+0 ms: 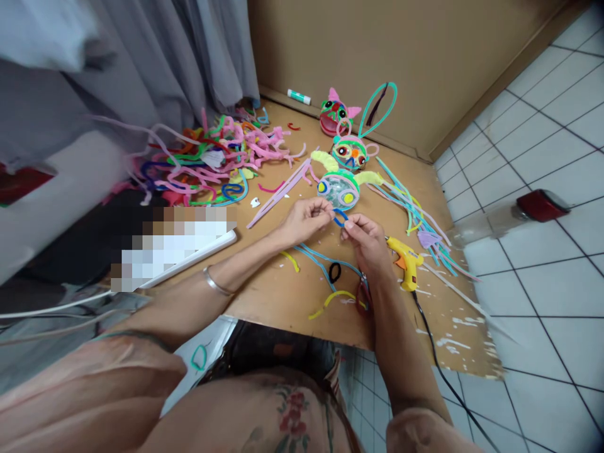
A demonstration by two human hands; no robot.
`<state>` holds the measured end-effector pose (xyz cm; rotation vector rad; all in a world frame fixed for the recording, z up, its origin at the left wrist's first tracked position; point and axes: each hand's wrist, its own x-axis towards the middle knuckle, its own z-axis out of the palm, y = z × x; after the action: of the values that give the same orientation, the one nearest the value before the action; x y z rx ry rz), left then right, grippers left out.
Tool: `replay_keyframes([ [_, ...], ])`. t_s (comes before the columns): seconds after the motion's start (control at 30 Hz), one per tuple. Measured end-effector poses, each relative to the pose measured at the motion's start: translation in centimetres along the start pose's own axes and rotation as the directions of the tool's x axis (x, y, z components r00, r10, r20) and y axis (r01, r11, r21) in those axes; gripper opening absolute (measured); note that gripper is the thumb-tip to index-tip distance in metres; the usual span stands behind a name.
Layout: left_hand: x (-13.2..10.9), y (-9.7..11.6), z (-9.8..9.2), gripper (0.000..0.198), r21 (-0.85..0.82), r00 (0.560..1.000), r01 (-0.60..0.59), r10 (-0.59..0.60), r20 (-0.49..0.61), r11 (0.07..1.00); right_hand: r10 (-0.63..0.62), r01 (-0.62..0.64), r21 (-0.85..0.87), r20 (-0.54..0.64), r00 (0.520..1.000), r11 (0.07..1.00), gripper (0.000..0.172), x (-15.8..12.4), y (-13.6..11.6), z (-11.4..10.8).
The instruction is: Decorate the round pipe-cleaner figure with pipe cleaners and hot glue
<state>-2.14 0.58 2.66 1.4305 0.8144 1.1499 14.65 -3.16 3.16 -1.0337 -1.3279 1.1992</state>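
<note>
Between my two hands is a small loop of blue pipe cleaner [340, 218]. My left hand [309, 218] pinches its left side with thumb and forefinger. At its right end, the fingertips of my right hand [365, 236] close on it too. Just beyond lies a round craft head [338, 190] with a clear middle, a green and pink rim, yellow-centred eyes and pale yellow horns. Behind it sit a second craft face [350, 153] with pink loop ears and a pink-eared craft head [334, 114]. A black pipe-cleaner ring [335, 272] rests below my hands.
A yellow glue gun [406, 261] with a black cord lies right of my right hand. Tangled pipe cleaners [221, 157] heap at the back left. Scissors [363, 294] lie partly behind my right forearm. A glue stick [299, 97] is at the back; a red-lidded jar [542, 206] stands right.
</note>
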Motion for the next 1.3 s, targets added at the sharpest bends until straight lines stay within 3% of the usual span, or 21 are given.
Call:
replay_keyframes([
  [0.2,-0.2,0.5,0.3,0.015,-0.123,0.997,0.07,-0.066,0.031,0.99,-0.038,0.02,-0.131,-0.136,0.99,0.991,0.024,0.0,0.1,-0.1],
  [0.37,-0.2,0.5,0.4,0.02,-0.181,0.995,0.102,-0.103,0.002,0.978,-0.021,0.015,-0.075,-0.071,0.997,0.997,0.029,0.2,0.4,-0.4],
  [0.73,-0.4,-0.2,0.5,0.027,0.037,0.996,-0.079,0.081,-0.047,0.996,-0.041,-0.014,-0.217,-0.243,0.969,0.976,0.027,-0.3,-0.6,0.8],
  [0.97,-0.5,-0.2,0.4,0.022,0.066,0.996,-0.056,0.061,-0.067,0.996,-0.095,0.04,-0.279,-0.187,0.978,0.959,0.023,-0.3,-0.4,1.0],
  [1.1,-0.2,-0.2,0.6,0.022,-0.184,0.994,0.039,-0.057,-0.096,0.982,-0.109,0.078,-0.212,-0.141,0.984,0.974,0.02,-0.4,-0.4,0.9],
  [1.2,-0.3,-0.1,0.9,0.026,-0.42,0.984,0.14,-0.175,-0.045,0.897,-0.103,0.095,-0.09,-0.089,0.991,0.991,0.019,-0.4,-0.1,0.6],
  [1.3,-0.4,0.1,0.9,0.031,-0.483,0.974,0.211,-0.222,0.036,0.85,-0.083,0.078,-0.062,-0.079,0.993,0.995,0.02,-0.2,0.0,0.3],
])
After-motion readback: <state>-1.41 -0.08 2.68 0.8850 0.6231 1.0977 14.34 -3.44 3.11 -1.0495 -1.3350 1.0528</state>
